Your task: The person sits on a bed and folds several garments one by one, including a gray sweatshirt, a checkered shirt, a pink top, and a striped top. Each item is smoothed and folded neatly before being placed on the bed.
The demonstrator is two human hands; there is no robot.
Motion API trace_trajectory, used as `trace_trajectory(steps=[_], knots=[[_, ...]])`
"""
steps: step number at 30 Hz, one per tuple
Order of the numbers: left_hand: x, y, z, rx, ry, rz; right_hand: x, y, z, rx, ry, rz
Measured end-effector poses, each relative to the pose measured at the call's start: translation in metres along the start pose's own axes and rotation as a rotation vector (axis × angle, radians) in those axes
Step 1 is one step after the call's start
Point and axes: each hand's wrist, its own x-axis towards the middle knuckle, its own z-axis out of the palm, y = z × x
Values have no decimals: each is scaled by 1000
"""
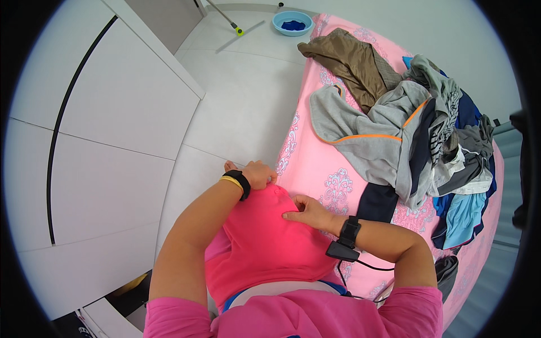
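Note:
A bright coral-pink garment (270,236) is spread over my lap, with a small button showing near its far end. At that far end, my left hand (258,174) grips the garment's edge between bent fingers. My right hand (312,213) pinches its right side between thumb and fingers, a little nearer to me. Folds of the cloth sag between my hands and my waist, where a white and blue band (279,290) shows. What kind of garment it is, I cannot tell.
At right, a bed with a pink patterned cover (296,148) bears a grey orange-trimmed garment (363,131), a brown garment (346,59) and other heaped clothes (460,211). A white cabinet (118,126) stands left. A blue basin (293,12) and squeegee (240,32) are beyond.

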Motion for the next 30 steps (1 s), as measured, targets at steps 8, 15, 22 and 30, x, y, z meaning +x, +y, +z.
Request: trace_trajectory(steps=[8, 15, 22, 30], knots=[[-21, 11, -2, -213, 34, -114, 11, 16, 10, 275, 7, -24], [-21, 23, -3, -42, -37, 26, 20, -4, 5, 332, 21, 16], [-29, -14, -5, -371, 426, 230, 10, -17, 3, -215, 217, -324], [-80, -37, -19, 203, 313, 186, -12, -44, 20, -12, 175, -460]])
